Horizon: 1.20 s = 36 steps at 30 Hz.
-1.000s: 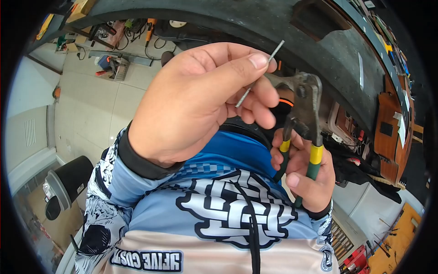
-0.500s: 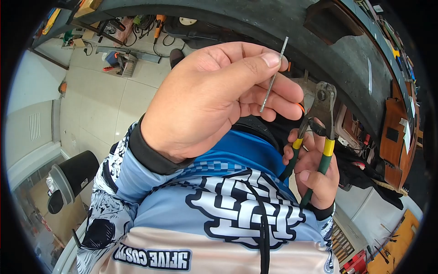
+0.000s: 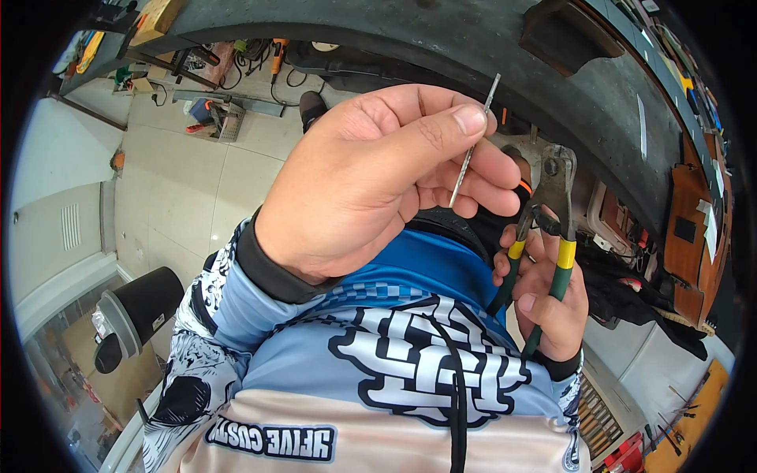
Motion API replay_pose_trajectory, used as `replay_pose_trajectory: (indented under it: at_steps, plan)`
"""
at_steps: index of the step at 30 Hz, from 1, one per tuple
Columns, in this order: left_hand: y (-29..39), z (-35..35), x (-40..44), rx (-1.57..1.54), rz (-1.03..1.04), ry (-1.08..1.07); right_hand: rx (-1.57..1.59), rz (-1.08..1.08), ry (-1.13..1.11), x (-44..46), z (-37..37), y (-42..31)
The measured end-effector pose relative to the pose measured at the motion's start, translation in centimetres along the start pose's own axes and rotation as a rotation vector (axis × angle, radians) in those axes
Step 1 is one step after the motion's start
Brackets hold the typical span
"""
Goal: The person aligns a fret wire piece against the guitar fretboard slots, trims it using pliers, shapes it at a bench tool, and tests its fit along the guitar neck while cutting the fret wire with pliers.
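Up close in the head view, my left hand (image 3: 355,177) pinches a short, straight piece of thin metal wire (image 3: 462,177) between thumb and forefinger. Its surface looks finely notched, and it stands tilted with both ends free. The other fingers of that hand are loosely curled behind it. To the right and lower, my right hand (image 3: 561,319) holds cutting pliers (image 3: 560,185) with green grips and yellow bands. Their metal head points up, away from my body, and the handles are spread. Wire and pliers are apart.
A dark workbench (image 3: 441,35) curves across the top. On the floor are a basket of tools (image 3: 230,122) and corded tools beneath the bench. A black bin (image 3: 146,303) stands at left. Brown wooden pieces (image 3: 684,229) and a tool board (image 3: 698,422) are at right.
The view has shifted slightly, so the surroundings sit a little further right. My left hand and the wire appear slightly lower. Both grips stay the same.
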<state>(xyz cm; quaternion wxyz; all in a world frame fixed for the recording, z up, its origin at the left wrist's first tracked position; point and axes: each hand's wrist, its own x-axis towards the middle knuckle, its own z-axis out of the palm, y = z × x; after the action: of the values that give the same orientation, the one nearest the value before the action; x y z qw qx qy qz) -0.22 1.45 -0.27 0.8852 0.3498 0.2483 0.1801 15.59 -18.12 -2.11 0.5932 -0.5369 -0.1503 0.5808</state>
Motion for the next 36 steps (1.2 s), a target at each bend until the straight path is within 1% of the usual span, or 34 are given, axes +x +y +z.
replay_pose_trajectory:
  at_steps: [9, 15, 17, 18, 20, 21, 23, 24, 26, 36]
  plan:
    - [-0.1, -0.1, 0.1, -0.010, 0.007, -0.018, -0.051, 0.001, -0.017, 0.0, 0.1, -0.1]
    - [0.0, 0.2, -0.1, -0.027, -0.002, 0.019, -0.084, -0.002, -0.003, -0.1, 0.5, -0.2]
    - [-0.5, 0.4, -0.2, 0.187, 0.145, 0.100, -0.094, -0.018, 0.012, -0.2, 0.8, -0.4]
    - [-0.6, 0.8, -0.4, 0.181, 0.146, 0.089, -0.198, -0.067, -0.008, -0.3, 0.9, -0.6]
    - [-0.6, 1.6, -0.9, 0.360, 0.271, 0.162, -0.379, -0.148, -0.032, -0.4, 1.3, -1.1]
    - [-0.7, 1.8, -0.9, 0.351, 0.272, 0.154, -0.411, -0.147, -0.037, -0.4, 1.3, -1.2]
    - [-0.9, 1.8, -1.1, 0.535, 0.375, 0.161, -0.485, -0.184, -0.052, -0.5, 1.5, -1.5]
    - [-1.0, 1.7, -1.1, 0.529, 0.374, 0.161, -0.490, -0.181, -0.051, -0.4, 1.7, -1.7]
    - [-1.3, 1.5, -1.1, 0.582, 0.442, 0.158, -0.561, -0.191, -0.097, -0.2, 2.1, -2.3]
    - [-0.8, 1.7, -1.7, 0.714, 0.440, 0.231, -0.591, -0.188, -0.118, 0.3, 2.6, -2.3]
